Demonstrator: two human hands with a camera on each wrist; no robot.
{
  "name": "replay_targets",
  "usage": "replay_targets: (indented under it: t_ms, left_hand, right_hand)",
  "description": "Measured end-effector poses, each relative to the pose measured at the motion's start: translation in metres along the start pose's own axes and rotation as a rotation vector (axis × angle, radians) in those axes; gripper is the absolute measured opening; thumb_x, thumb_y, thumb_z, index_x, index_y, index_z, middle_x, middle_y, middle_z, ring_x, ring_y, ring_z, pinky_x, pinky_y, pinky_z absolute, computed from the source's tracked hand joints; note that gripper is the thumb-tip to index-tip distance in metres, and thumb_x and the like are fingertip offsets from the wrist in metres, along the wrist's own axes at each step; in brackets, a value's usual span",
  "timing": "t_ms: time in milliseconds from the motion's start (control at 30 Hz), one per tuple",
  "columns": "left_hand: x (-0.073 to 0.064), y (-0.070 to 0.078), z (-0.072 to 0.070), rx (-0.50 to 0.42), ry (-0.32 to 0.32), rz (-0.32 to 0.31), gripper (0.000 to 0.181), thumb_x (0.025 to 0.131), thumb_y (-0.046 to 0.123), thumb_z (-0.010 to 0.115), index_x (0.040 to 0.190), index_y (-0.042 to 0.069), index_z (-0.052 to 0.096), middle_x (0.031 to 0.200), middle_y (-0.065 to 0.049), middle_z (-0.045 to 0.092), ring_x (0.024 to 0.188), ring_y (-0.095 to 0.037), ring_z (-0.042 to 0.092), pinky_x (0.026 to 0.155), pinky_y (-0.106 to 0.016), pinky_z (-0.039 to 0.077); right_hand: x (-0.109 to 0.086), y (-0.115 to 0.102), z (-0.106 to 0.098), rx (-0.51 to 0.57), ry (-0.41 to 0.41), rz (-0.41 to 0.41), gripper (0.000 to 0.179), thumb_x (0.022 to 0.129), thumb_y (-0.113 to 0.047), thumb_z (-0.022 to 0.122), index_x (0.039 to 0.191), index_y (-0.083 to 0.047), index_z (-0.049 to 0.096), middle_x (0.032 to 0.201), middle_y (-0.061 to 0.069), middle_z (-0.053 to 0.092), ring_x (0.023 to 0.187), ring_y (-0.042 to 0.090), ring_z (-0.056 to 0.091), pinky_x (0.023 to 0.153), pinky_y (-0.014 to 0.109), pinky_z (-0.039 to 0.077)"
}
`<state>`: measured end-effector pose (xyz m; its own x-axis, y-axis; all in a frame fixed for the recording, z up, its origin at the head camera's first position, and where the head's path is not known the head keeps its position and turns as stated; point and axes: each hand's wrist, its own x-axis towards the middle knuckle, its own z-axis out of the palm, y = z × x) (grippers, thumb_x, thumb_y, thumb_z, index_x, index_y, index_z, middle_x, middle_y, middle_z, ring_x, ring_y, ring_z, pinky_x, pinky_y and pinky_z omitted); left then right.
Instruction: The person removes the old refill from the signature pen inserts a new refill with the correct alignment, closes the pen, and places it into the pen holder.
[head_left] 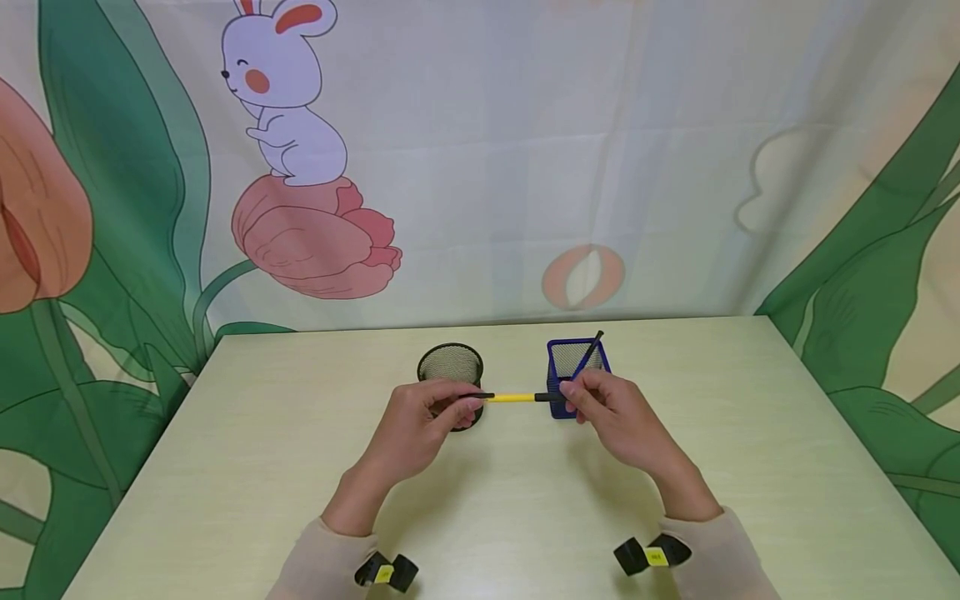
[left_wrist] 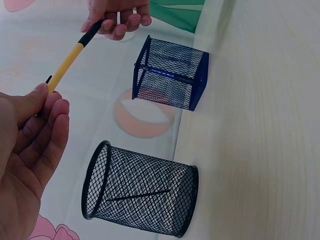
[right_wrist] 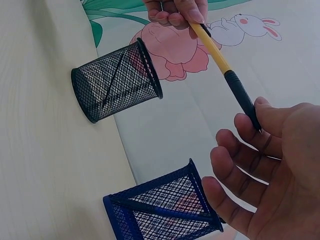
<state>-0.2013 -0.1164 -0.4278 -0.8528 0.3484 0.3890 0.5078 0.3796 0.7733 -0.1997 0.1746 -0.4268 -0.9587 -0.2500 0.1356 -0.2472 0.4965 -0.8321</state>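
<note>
The left hand (head_left: 416, 427) and right hand (head_left: 621, 421) pinched opposite ends of a slim yellow pen (head_left: 513, 398) with a black grip, above the pale, faintly grained counter (head_left: 510, 517). A round black mesh cup (left_wrist: 140, 190), partly hidden by the left hand in the head view, and a square blue mesh cup (left_wrist: 170, 77) holding a slanted dark pen (right_wrist: 160, 209) stood near printed cloth (head_left: 487, 208).

Yel./blk pen (head_left: 513, 398) is held approx. horiz. in midair.

Pale table (head_left: 300, 400) bearing black round holder (left_wrist: 140, 187), blue square holder (left_wrist: 170, 87).
</note>
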Motion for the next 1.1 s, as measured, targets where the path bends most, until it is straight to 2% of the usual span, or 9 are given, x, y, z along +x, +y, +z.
replay_targets:
  t_ms: [267,400,600,867,1100]
  left_hand:
    - [-0.0001,0.0001,0.0004,-0.002,0.002,-0.006,0.013,0.097,0.015,0.073,0.108,0.014,0.08,0.086,0.002,0.072,0.073,-0.027,0.073,0.068,-0.024,0.061]
    - [0.0,0.001,0.0002,-0.006,0.001,-0.009,0.013,0.097,0.015,0.073,0.108,0.014,0.08,0.085,0.002,0.072,0.073,-0.024,0.073,0.069,-0.026,0.062]
    - [-0.0004,-0.0006,-0.0001,-0.012,0.0,-0.019,0.014,0.097,0.015,0.073,0.109,0.014,0.08,0.087,0.001,0.073,0.073,-0.009,0.07,0.071,-0.026,0.062]
    - [-0.0001,0.0006,0.0003,-0.026,-0.004,-0.028,0.014,0.097,0.014,0.073,0.109,0.012,0.08,0.087,0.0,0.072,0.075,-0.028,0.073,0.071,-0.025,0.062]
    - [0.0,-0.0013,-0.0002,-0.025,-0.003,-0.021,0.014,0.097,0.014,0.073,0.109,0.012,0.08,0.086,0.0,0.072,0.074,-0.021,0.073,0.072,-0.024,0.062]
  right_hand:
    - [0.0,-0.0006,-0.0006,0.002,0.002,-0.007,0.03,0.108,-0.034,0.057,0.089,-0.012,0.063,0.083,0.007,0.063,0.074,0.026,0.055,0.061,0.026,0.043]
    - [0.0001,-0.0007,-0.0008,0.001,0.0,-0.008,0.03,0.108,-0.035,0.057,0.09,-0.011,0.064,0.084,0.012,0.064,0.074,0.028,0.055,0.061,0.026,0.043]
    - [0.0,-0.001,-0.0008,-0.005,0.0,-0.005,0.028,0.108,-0.034,0.058,0.092,-0.011,0.064,0.085,0.012,0.064,0.074,0.022,0.056,0.062,0.027,0.044]
    - [0.0,-0.0013,-0.0008,0.009,-0.002,-0.015,0.024,0.107,-0.03,0.059,0.096,-0.01,0.065,0.09,0.008,0.066,0.081,0.024,0.061,0.066,0.027,0.049]
    - [-0.0005,-0.0007,-0.0011,0.027,-0.008,-0.02,0.019,0.107,-0.026,0.06,0.1,-0.008,0.067,0.092,0.009,0.066,0.084,0.028,0.063,0.068,0.026,0.05]
